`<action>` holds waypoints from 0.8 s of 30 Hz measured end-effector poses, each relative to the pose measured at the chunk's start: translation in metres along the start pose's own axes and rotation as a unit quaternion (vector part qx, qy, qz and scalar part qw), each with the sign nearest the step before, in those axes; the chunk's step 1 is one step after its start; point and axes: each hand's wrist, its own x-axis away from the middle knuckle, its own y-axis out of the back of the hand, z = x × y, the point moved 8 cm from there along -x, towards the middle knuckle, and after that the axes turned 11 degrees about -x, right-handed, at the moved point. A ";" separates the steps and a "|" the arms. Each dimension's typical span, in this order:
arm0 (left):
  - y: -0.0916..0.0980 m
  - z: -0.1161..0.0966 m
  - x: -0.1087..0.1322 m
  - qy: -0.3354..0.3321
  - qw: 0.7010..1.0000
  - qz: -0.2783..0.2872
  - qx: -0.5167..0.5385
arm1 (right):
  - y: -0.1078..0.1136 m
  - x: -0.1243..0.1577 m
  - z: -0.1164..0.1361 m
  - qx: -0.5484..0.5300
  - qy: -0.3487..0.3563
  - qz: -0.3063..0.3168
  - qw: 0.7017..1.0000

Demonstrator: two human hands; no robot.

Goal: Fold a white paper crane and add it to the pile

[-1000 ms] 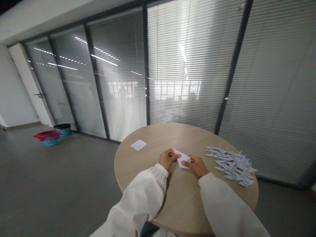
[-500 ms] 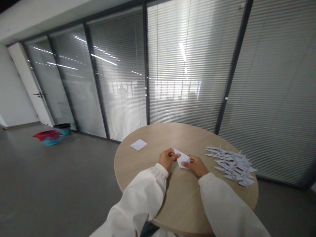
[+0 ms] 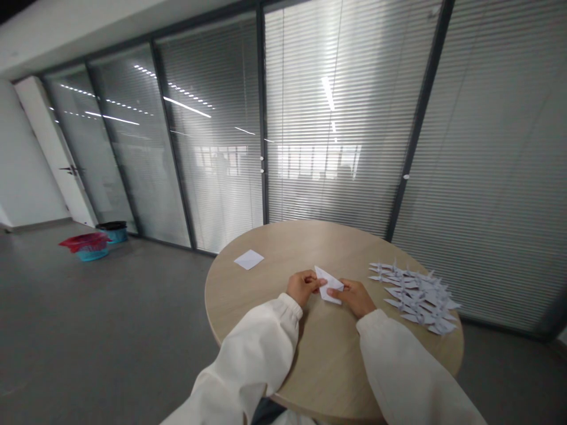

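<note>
1. The folded white paper [image 3: 328,285] is the thing in play: a pointed, kite-like shape lying near the middle of the worktop, a little toward my side. Against the view half a second back, it has turned slightly and its far tip has shifted a touch right, so it now looks narrower.
2. My left grip [image 3: 303,286] is closed on the paper's left edge, with the fingertips pinching it.
3. My right grip [image 3: 354,297] is closed on the paper's right side, with the thumb across the fold. Neither grip has released.
4. White cuffed sleeves [image 3: 407,372] run back from both wrists toward me.
5. The round pale-wood worktop [image 3: 328,360] carries everything here.
6. A loose square of white paper [image 3: 248,260] lies flat toward the far left of it, well apart from my grips.
7. A heap of folded paper cranes [image 3: 414,298] sits at the right, just beyond my right grip.
8. Past the worktop stands a glass wall with slatted blinds [image 3: 336,147]. On the grey floor [image 3: 110,330] at the left are a red-and-blue basket [image 3: 86,249] and a bin [image 3: 113,232], near a white door [image 3: 57,159].
</note>
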 end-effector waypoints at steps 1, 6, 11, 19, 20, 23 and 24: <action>0.001 0.000 0.000 -0.004 1.000 -0.003 -0.013 | 0.000 0.000 0.001 0.009 0.002 0.003 1.000; 0.006 -0.005 0.002 -0.027 0.996 -0.026 -0.080 | 0.000 -0.001 0.002 0.051 0.013 0.011 0.999; 0.001 -0.006 0.002 -0.010 0.997 -0.007 -0.074 | 0.001 -0.002 0.001 0.012 0.016 0.004 1.000; -0.001 -0.013 0.007 -0.039 0.992 0.017 -0.118 | -0.003 0.001 0.007 0.003 0.014 0.012 1.000; -0.001 -0.014 0.007 -0.046 0.990 0.016 -0.132 | -0.004 0.001 0.008 0.012 0.018 0.016 1.000; 0.001 -0.018 0.008 -0.063 0.983 0.011 -0.174 | -0.006 0.001 0.009 0.018 0.024 0.029 0.999; 0.001 -0.018 0.009 -0.065 0.981 0.009 -0.180 | -0.006 0.001 0.009 0.013 0.024 0.030 0.999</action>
